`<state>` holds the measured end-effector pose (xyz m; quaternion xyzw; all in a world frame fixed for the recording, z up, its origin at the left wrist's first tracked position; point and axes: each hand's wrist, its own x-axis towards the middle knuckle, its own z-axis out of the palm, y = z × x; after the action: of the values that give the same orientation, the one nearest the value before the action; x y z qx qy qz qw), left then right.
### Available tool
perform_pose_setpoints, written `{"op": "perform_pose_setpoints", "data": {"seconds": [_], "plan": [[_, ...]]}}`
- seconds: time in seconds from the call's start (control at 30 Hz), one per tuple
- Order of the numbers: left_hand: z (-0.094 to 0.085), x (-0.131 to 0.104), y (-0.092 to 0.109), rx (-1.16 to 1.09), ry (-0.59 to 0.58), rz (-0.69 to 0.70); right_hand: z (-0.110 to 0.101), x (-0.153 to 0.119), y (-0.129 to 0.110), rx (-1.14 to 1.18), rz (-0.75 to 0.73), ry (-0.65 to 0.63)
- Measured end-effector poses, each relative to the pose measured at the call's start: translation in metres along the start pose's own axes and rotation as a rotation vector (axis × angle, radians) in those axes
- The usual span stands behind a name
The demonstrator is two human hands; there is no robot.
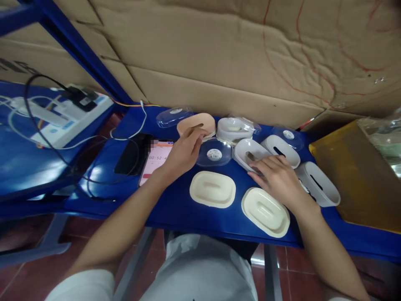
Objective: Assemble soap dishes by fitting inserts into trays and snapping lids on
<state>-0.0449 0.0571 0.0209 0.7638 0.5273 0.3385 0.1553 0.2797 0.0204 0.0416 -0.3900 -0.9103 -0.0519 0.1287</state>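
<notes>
My left hand (188,148) is at the near side of a peach-coloured oval box (197,121) with a slot in its top. Its fingers are curled together at the box's edge, and their tips are partly hidden. My right hand (278,177) lies over the near right end of a white oval box (246,150), thumb and fingers closed about its rim. That box's slot shows just beyond the fingers. Nearer me lie two cream oval pieces, a left one (212,177) and a right one (266,228), each with a raised or sunken middle bar.
More white slotted boxes, one behind (282,150) and one at right (326,188), stand near a brown carton (369,175). Clear lids (214,155) lie among them. At left are a phone (156,156), a black item (133,154) and a power strip (75,119) with cables. Cardboard (203,50) walls the back.
</notes>
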Motion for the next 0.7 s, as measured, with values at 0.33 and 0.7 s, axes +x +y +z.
{"op": "perform_pose_setpoints", "data": {"seconds": [0.33,0.7], "plan": [[-0.002,-0.017,0.037,0.298,-0.075,0.181,-0.016,-0.003,-0.014,0.017,-0.037,-0.021],[-0.012,-0.067,0.043,0.387,-0.485,0.58,-0.005,0.0,-0.006,-0.002,0.018,0.038]]}}
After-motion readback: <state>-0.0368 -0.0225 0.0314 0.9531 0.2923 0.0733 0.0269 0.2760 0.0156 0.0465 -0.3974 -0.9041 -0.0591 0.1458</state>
